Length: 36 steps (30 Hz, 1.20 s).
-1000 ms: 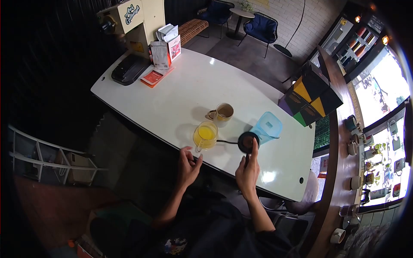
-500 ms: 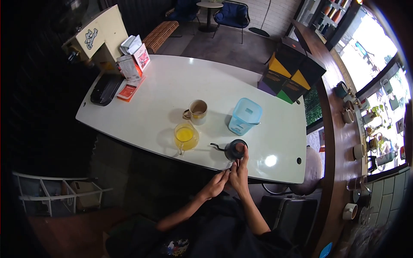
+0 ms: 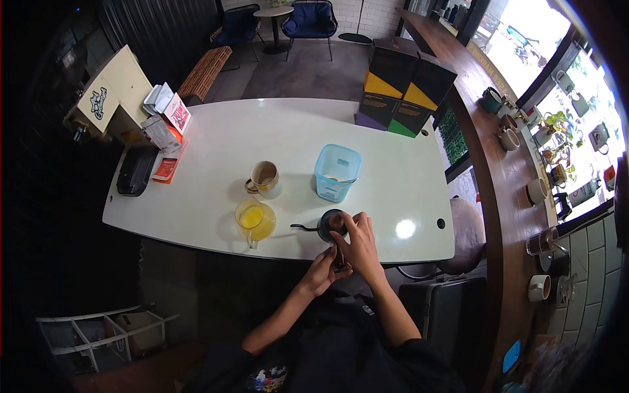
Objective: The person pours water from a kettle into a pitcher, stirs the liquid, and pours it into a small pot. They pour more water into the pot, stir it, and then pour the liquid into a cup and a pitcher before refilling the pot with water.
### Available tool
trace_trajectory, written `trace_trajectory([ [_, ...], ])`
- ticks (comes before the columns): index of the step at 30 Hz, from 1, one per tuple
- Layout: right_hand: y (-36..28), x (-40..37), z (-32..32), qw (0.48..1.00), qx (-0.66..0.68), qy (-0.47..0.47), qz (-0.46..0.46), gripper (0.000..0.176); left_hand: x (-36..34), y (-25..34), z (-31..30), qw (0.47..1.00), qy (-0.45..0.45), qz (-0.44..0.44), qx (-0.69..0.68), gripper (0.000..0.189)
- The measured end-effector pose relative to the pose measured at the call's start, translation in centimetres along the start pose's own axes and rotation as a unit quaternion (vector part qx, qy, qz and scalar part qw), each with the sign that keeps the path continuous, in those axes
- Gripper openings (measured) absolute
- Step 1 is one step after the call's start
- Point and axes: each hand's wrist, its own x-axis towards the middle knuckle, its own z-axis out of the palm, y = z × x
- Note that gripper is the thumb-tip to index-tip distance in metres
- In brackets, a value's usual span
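Note:
A dark gooseneck kettle [image 3: 324, 229] stands by the table's front edge, its thin spout pointing left. My left hand [image 3: 318, 274] is closed around the kettle's handle side, just off the edge; the fingers hide most of the handle. Over the top reaches my right hand [image 3: 360, 243], its thumb and fingers pinching the brown knob of the kettle lid [image 3: 337, 223]. Left of the kettle, a glass server [image 3: 259, 226] contains yellow liquid. Behind the server sits a beige-and-brown mug [image 3: 267, 181]. A translucent blue plastic tub [image 3: 335, 175] stands behind the kettle.
Black boxes with coloured corners [image 3: 405, 85] stand at the table's back right. At the left end are packets [image 3: 171, 121], a black device [image 3: 136, 171] and a cream stand [image 3: 108, 98]. A wooden counter [image 3: 488, 170] with cups runs along the right.
The camera view has shifted, so the table items appear further left. My right hand's fingers have come over onto the kettle lid's knob. My left hand stays by the handle.

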Motion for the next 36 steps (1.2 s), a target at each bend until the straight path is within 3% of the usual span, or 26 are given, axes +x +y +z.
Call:
trace_trajectory([
  [4, 0.8, 0.9, 1.0, 0.999, 0.025, 0.002, -0.020, 0.037, 0.0, 0.2, -0.7, 1.000, -0.012, -0.002, -0.011, 0.029],
  [7, 0.8, 1.4, 0.5, 0.996, 0.071, 0.033, -0.031, 0.035, -0.2, 0.6, -0.9, 0.999, 0.036, 0.008, -0.007, 0.030],
  [11, 0.8, 2.1, -2.4, 0.987, 0.137, 0.080, -0.004, 0.034, -1.7, 1.2, -1.7, 0.999, -0.016, -0.029, -0.001, 0.031],
  [15, 4.2, 1.3, -2.0, 0.992, 0.087, 0.076, 0.048, 0.033, -4.0, 2.5, -1.6, 0.995, -0.045, -0.035, 0.084, 0.030],
  [20, 6.3, -0.5, 1.3, 0.997, 0.055, 0.008, 0.061, 0.036, -7.7, 3.8, -0.5, 0.979, 0.036, -0.028, 0.197, 0.040],
  [27, 5.2, -0.2, 4.5, 0.999, 0.035, -0.018, 0.021, 0.037, -14.4, 4.8, -1.6, 0.965, 0.111, 0.030, 0.236, 0.047],
  [32, 2.5, 0.5, 3.9, 0.999, -0.022, -0.006, -0.040, 0.061, -20.9, 5.1, -2.8, 0.956, 0.154, 0.124, 0.217, 0.044],
  [35, -0.6, 0.4, 3.9, 0.992, 0.016, 0.004, -0.123, 0.044, -24.6, 4.2, -4.5, 0.945, 0.201, 0.178, 0.190, 0.043],
  [36, -1.9, 0.3, 4.0, 0.991, 0.018, -0.001, -0.134, 0.044, -25.6, 3.8, -5.3, 0.935, 0.255, 0.183, 0.168, 0.043],
])
